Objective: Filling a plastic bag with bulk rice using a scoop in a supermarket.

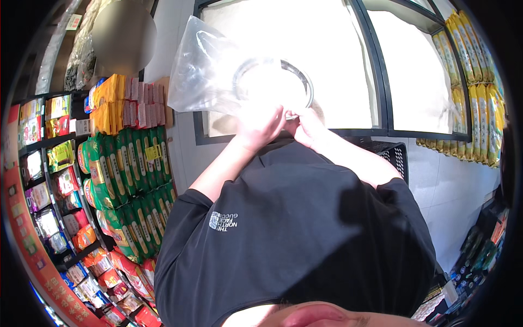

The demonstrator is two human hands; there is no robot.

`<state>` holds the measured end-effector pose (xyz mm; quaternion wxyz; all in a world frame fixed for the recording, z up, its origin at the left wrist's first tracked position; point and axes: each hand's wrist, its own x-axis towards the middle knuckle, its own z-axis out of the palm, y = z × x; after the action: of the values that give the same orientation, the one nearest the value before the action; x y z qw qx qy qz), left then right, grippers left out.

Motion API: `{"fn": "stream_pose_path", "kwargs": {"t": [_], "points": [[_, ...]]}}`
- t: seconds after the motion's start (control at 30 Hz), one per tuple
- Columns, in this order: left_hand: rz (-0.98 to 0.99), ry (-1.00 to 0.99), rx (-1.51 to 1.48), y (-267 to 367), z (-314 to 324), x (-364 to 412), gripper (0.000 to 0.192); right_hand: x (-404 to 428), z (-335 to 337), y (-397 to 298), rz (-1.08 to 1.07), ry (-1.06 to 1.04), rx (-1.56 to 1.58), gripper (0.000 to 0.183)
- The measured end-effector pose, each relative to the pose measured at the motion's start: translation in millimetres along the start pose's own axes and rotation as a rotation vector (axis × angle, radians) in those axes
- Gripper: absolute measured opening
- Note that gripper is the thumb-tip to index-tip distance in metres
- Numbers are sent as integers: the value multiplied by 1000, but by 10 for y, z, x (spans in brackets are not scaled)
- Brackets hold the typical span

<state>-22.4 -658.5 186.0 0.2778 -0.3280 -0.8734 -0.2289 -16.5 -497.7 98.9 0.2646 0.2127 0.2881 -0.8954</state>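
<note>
A metal ring [309, 83], the rim of a round vessel or scoop, lies before me in strong glare. At its near edge, my right hand [309, 124] has its fingers bent on the rim. Close beside it on the left, my left hand [263, 126] touches or nearly touches it with the fingertips; glare hides what those fingers hold. A clear plastic bag [204, 67] spreads out left of the ring, its right part lost in the brightness. Beneath both hands is a dark-framed bin [380, 69] with overexposed white contents.
Green packages [130, 163] and orange packages [108, 102] are stacked at left, beside shelves of packaged goods [61, 155]. A black perforated crate [396, 157] stands below the bin at right. Yellow packages [482, 118] line the far right. A blurred round shape covers part of the upper left.
</note>
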Motion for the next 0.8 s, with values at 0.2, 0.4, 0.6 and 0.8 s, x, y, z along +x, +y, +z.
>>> {"fn": "stream_pose_path", "kwargs": {"t": [0.2, 0.4, 0.6, 0.8], "points": [[95, -124, 26, 154, 115, 12, 19, -113, 32, -135, 29, 109, 128, 19], [36, -51, -115, 141, 171, 1, 25, -397, 59, -317, -165, 95, -23, 32], [-33, -30, -181, 185, 262, 9, 21, -343, -91, -316, -197, 42, 26, 41], [-193, -177, -239, 195, 242, -5, 15, -262, -116, -268, -250, 180, 171, 41]]}}
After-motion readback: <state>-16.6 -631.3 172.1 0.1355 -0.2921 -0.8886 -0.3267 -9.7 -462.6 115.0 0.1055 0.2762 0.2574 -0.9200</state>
